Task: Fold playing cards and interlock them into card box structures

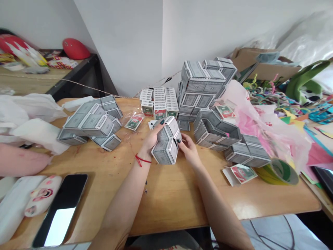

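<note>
Both my hands hold a block built of grey-backed playing cards (168,142) just above the wooden table (166,194). My left hand (151,139), with a red string at the wrist, wraps round the block's left side and top. My right hand (188,147) pinches its right edge with the fingertips. More card structures lie around: a cluster (91,121) to the left, an open angular one (215,130) to the right, a tall stack (203,81) behind it. Sealed card packs (160,102) stand in rows at the back.
A black phone (61,208) and a pink-and-white case (43,194) lie at the near left. White bags sit at the far left. A pink plastic bag (260,121), a green tape roll (281,172), a loose card box (240,173) and coloured craft scraps crowd the right.
</note>
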{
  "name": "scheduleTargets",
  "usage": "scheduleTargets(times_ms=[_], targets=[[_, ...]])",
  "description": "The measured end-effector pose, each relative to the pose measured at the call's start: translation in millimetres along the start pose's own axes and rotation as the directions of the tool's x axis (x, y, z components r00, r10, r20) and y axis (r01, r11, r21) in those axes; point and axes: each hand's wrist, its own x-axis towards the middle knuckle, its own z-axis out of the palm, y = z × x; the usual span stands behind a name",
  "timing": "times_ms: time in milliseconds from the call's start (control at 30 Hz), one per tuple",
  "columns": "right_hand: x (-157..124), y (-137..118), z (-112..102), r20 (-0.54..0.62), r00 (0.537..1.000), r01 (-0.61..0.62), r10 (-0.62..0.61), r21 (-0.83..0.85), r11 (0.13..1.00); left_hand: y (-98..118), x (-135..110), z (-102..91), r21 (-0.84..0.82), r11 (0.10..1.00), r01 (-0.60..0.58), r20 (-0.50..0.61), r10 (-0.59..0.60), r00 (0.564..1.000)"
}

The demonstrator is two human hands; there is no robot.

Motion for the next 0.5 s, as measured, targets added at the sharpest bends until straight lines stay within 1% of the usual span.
scheduleTargets(times_ms=[100, 167, 200, 233, 300, 367, 400, 433, 500], targets=[[-2.6, 0.5, 7.2, 0.035, 0.982, -0.190, 0.186, 0.182, 0.965, -3.0, 3.5, 5.6, -0.118, 0.993, -0.007, -0.060, 0.000, 0.998], [-4.4, -1.1, 11.1, 0.058, 0.966, -0.257, 0.252, 0.296, 0.920, -3.1, 2.8, 8.2, -0.173, 0.985, 0.015, -0.064, -0.027, 0.998], [-5.1, -2.5, 12.3, 0.059, 0.964, -0.264, 0.259, 0.347, 0.900, -2.6, 1.5, 8.2, -0.187, 0.982, 0.029, -0.050, -0.039, 0.998], [-5.7, -4.3, 13.1, 0.062, 0.963, -0.264, 0.261, 0.392, 0.881, -1.6, -0.3, 7.1, -0.190, 0.981, 0.047, -0.022, -0.052, 0.998], [-6.4, -8.4, 13.4, 0.095, 0.959, -0.282, 0.269, 0.457, 0.844, 1.0, -4.4, 1.7, -0.173, 0.981, 0.092, 0.076, -0.080, 0.994], [-6.3, -12.0, 12.6, 0.146, 0.948, -0.316, 0.282, 0.493, 0.810, 3.5, -7.7, -6.4, -0.155, 0.975, 0.159, 0.198, -0.127, 0.972], [-6.0, -13.2, 12.1, 0.163, 0.944, -0.328, 0.285, 0.504, 0.799, 4.3, -8.5, -10.6, -0.155, 0.971, 0.184, 0.239, -0.143, 0.960], [-5.6, -14.1, 11.4, 0.171, 0.943, -0.333, 0.286, 0.510, 0.793, 4.8, -8.7, -14.6, -0.148, 0.969, 0.198, 0.261, -0.155, 0.953], [-4.6, -14.9, 9.9, 0.162, 0.946, -0.324, 0.281, 0.520, 0.790, 4.4, -7.7, -21.2, -0.126, 0.972, 0.199, 0.257, -0.162, 0.953]])
